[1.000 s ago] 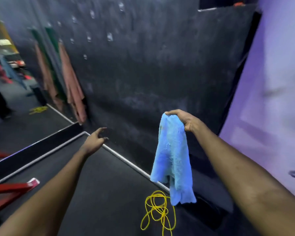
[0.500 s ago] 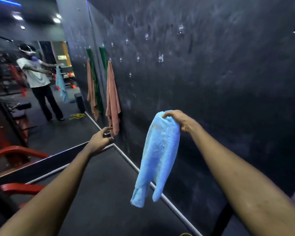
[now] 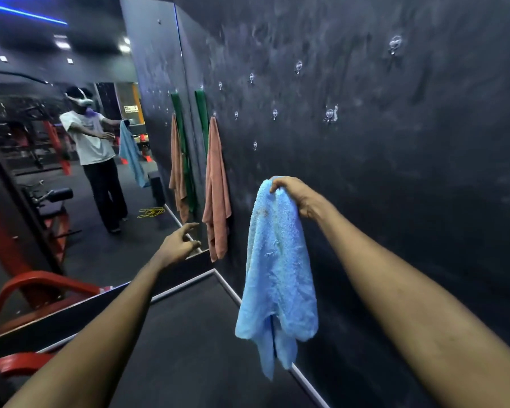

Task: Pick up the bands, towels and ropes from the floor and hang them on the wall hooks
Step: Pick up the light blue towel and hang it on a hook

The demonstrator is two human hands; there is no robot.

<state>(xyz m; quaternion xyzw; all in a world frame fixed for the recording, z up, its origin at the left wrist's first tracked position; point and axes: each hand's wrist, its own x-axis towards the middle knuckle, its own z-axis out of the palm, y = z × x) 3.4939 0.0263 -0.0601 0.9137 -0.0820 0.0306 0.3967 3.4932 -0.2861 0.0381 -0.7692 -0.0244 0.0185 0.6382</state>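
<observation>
Head view is showing my left hand (image 3: 178, 245) at centre-left, hovering outstretched, fingers loose, holding nothing. Right of it an orange towel (image 3: 217, 195) is hanging on the dark wall (image 3: 424, 201). At centre the blue towel (image 3: 277, 275) is dangling in the air, my right hand (image 3: 296, 195) pinching its top, below clear hooks (image 3: 329, 113).

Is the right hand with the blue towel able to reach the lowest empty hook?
Probably yes: the right hand grips the blue towel a little below that hook, and only bare wall lies between them.
</observation>
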